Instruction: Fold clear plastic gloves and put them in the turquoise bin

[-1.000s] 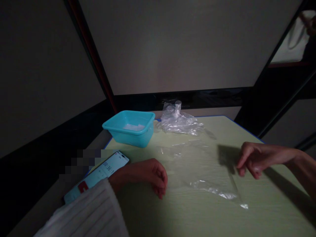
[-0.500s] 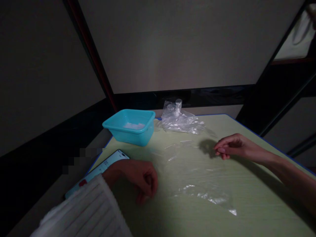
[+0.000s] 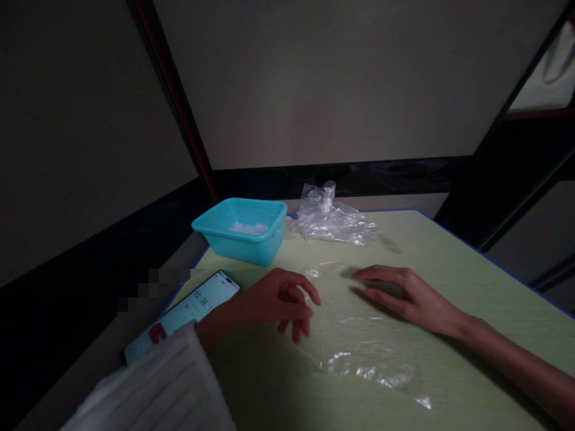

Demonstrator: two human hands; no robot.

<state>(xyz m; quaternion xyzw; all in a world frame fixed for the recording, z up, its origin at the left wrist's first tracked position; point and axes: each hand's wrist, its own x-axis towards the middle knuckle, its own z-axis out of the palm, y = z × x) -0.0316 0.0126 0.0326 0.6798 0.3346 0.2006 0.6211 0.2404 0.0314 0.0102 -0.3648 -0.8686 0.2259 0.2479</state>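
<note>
A thin clear plastic bag point(image 3: 372, 353) lies spread on the pale green table point(image 3: 453, 257). Over its left edge is my left hand point(image 3: 283, 302), fingers loosely curled and apart, with nothing visible in them. My right hand point(image 3: 399, 296) rests low at the bag's upper right, its fingers stretched out and the thumb apart, holding nothing. Whether either hand presses on the film cannot be made out. Behind the hands sits a crumpled heap of clear plastic bags point(image 3: 332, 218).
A turquoise basket point(image 3: 245, 239) with something whitish inside stands at the back left of the table. A phone point(image 3: 193, 308) showing a timer lies at the left edge, partly under my sleeve. A pale panel wall point(image 3: 332, 90) rises behind the table.
My left hand has moved right and up, and its fingers have spread. The right hand has gone from a pinch to open fingers, lower and further left. The view has shifted slightly.
</note>
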